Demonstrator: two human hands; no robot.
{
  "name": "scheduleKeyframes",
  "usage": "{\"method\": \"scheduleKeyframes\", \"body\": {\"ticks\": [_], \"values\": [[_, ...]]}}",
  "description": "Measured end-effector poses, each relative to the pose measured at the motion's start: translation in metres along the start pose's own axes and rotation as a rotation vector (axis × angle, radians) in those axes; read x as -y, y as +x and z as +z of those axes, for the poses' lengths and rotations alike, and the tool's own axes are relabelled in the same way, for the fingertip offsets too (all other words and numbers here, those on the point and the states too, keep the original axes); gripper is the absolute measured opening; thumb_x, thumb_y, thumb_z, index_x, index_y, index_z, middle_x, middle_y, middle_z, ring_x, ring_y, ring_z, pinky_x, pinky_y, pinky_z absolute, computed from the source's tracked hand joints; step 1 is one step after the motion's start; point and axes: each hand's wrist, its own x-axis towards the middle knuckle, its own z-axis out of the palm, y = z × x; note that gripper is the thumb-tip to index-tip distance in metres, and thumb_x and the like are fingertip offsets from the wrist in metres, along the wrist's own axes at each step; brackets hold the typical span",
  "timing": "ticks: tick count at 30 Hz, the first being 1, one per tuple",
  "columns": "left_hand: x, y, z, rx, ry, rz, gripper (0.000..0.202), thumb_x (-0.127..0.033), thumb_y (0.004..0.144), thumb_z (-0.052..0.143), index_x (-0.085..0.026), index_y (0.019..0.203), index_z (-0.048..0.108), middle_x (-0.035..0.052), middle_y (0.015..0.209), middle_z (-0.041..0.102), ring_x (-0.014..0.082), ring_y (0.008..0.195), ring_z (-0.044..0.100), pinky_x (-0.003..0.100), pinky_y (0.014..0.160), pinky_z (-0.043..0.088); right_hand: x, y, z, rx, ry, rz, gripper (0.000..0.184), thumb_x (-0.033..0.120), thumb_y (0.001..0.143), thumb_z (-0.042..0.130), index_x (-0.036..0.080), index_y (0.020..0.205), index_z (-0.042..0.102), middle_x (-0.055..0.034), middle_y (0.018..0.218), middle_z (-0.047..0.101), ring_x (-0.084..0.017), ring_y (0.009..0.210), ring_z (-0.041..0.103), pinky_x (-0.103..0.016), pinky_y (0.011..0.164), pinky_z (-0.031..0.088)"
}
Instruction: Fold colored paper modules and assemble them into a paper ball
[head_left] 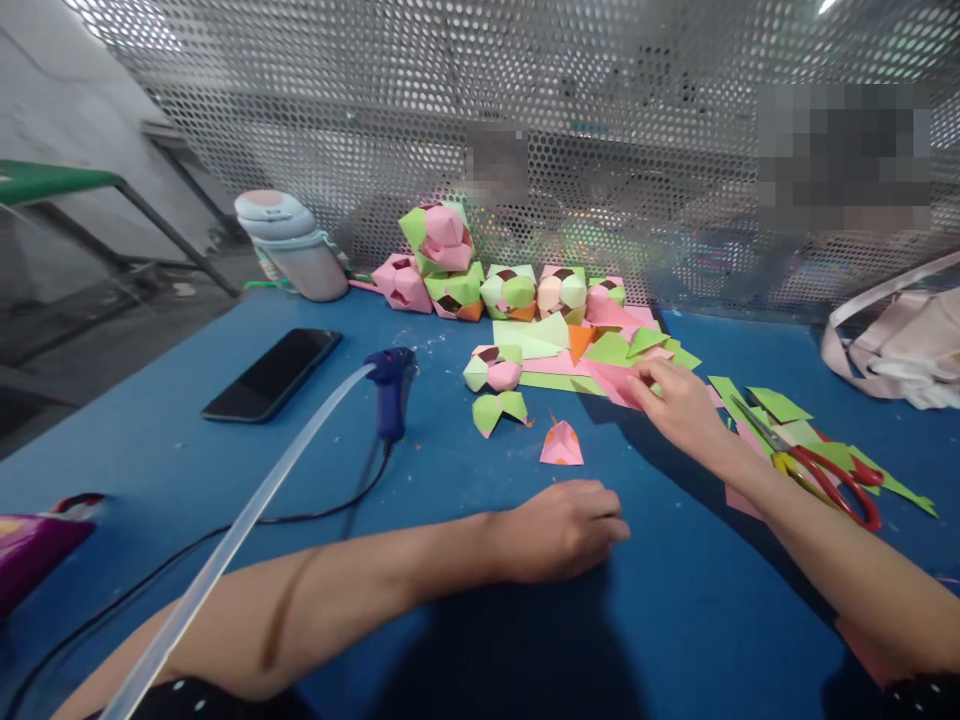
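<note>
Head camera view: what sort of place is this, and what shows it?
Probably a craft workspace: a blue pistol-shaped glue gun, pink and green folded-paper balls and red-handled metal scissors share a blue tabletop.

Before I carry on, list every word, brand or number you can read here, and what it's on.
No text is legible.
Pale cylindrical bottle: small mark on its lid, too small and blurred to read.
Shiny purple packet: cut off by the frame, nothing readable.
Black flat phone: dark screen, no text seen.
Pink paper sheet: no writing visible.
</note>
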Motion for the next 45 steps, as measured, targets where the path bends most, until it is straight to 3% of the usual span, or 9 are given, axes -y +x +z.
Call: {"method": "scheduleKeyframes", "body": {"ticks": [6, 11, 13, 19, 27, 32, 36, 40, 45], "values": [[-0.013, -0.007, -0.011, -0.057, 0.204, 0.019, 0.02, -0.017, 0.094, 0.038, -0.014, 0.097, 0.057, 0.0079, 0.089, 0.062, 0.0168, 0.071, 0.051, 0.031, 0.065, 0.042, 0.004, -0.052, -0.006, 0.092, 0.096, 0.101, 0.02, 0.029, 0.094, 0.044, 0.022, 0.077, 0.051, -0.0023, 0.072, 0.059, -0.017, 0.065, 0.055, -0.029, 0.063, 0.039], [0.011, -0.01, -0.024, -0.312, 0.27, -0.302, 0.02, -0.013, 0.09, 0.04, -0.014, 0.095, 0.059, 0.011, 0.1, 0.063, 0.0192, 0.085, 0.057, 0.033, 0.075, 0.047, 0.004, -0.079, -0.003, 0.111, 0.143, 0.083, 0.016, 0.028, 0.095, 0.043, 0.021, 0.087, 0.054, -0.0047, 0.083, 0.062, -0.017, 0.075, 0.059, -0.03, 0.068, 0.042], [0.025, -0.01, -0.028, -0.389, 0.258, -0.396, 0.022, -0.013, 0.088, 0.044, -0.012, 0.105, 0.057, 0.0147, 0.111, 0.061, 0.0239, 0.099, 0.056, 0.038, 0.083, 0.048, 0.003, -0.08, -0.002, 0.109, 0.168, 0.092, 0.013, 0.026, 0.095, 0.044, 0.02, 0.089, 0.055, -0.0045, 0.086, 0.063, -0.017, 0.077, 0.06, -0.03, 0.069, 0.043], [0.045, -0.01, -0.024, -0.259, 0.044, -0.62, 0.029, -0.015, 0.088, 0.045, -0.014, 0.115, 0.053, 0.0104, 0.104, 0.063, 0.0228, 0.097, 0.058, 0.038, 0.085, 0.049, -0.002, -0.073, 0.002, 0.052, 0.162, 0.116, 0.014, 0.02, 0.092, 0.045, 0.02, 0.082, 0.055, -0.0029, 0.078, 0.06, -0.016, 0.07, 0.057, -0.029, 0.066, 0.042], [0.054, -0.007, -0.019, -0.239, 0.063, -0.563, 0.028, -0.014, 0.091, 0.039, -0.014, 0.113, 0.056, 0.0091, 0.095, 0.064, 0.0208, 0.091, 0.059, 0.034, 0.08, 0.049, -0.006, -0.063, -0.002, 0.069, 0.067, 0.014, 0.013, 0.017, 0.088, 0.048, 0.018, 0.098, 0.056, -0.0046, 0.094, 0.064, -0.015, 0.073, 0.06, -0.027, 0.066, 0.044], [0.065, -0.004, -0.023, -0.258, 0.145, -0.497, 0.027, -0.011, 0.089, 0.039, -0.013, 0.107, 0.059, 0.0099, 0.093, 0.064, 0.0209, 0.089, 0.059, 0.034, 0.079, 0.05, -0.009, -0.023, 0.007, 0.086, -0.177, -0.067, 0.019, 0.014, 0.088, 0.046, 0.014, 0.102, 0.059, -0.0102, 0.102, 0.065, -0.022, 0.095, 0.057, -0.031, 0.079, 0.042], [0.074, -0.003, -0.021, -0.318, 0.198, -0.471, 0.027, -0.01, 0.088, 0.04, -0.012, 0.107, 0.059, 0.0121, 0.097, 0.064, 0.022, 0.093, 0.059, 0.035, 0.081, 0.051, -0.018, 0.014, 0.026, 0.058, -0.247, -0.06, 0.02, 0.012, 0.088, 0.044, 0.009, 0.092, 0.064, -0.018, 0.098, 0.065, -0.029, 0.095, 0.054, -0.04, 0.081, 0.037], [0.075, -0.004, -0.022, -0.423, 0.238, -0.442, 0.028, -0.009, 0.088, 0.043, -0.012, 0.112, 0.057, 0.016, 0.117, 0.058, 0.024, 0.11, 0.054, 0.04, 0.093, 0.048, -0.023, 0.03, 0.034, 0.023, -0.236, -0.055, 0.019, 0.013, 0.087, 0.048, 0.013, 0.078, 0.065, -0.0133, 0.086, 0.067, -0.026, 0.088, 0.056, -0.038, 0.079, 0.036], [0.056, -0.004, -0.03, -0.503, 0.188, -0.356, 0.024, -0.009, 0.087, 0.047, -0.013, 0.108, 0.059, 0.0167, 0.118, 0.058, 0.024, 0.111, 0.054, 0.039, 0.092, 0.048, -0.01, 0.014, 0.007, -0.065, -0.17, -0.004, 0.018, 0.02, 0.092, 0.046, 0.016, 0.093, 0.063, -0.0073, 0.093, 0.069, -0.02, 0.087, 0.06, -0.032, 0.076, 0.041]]}}
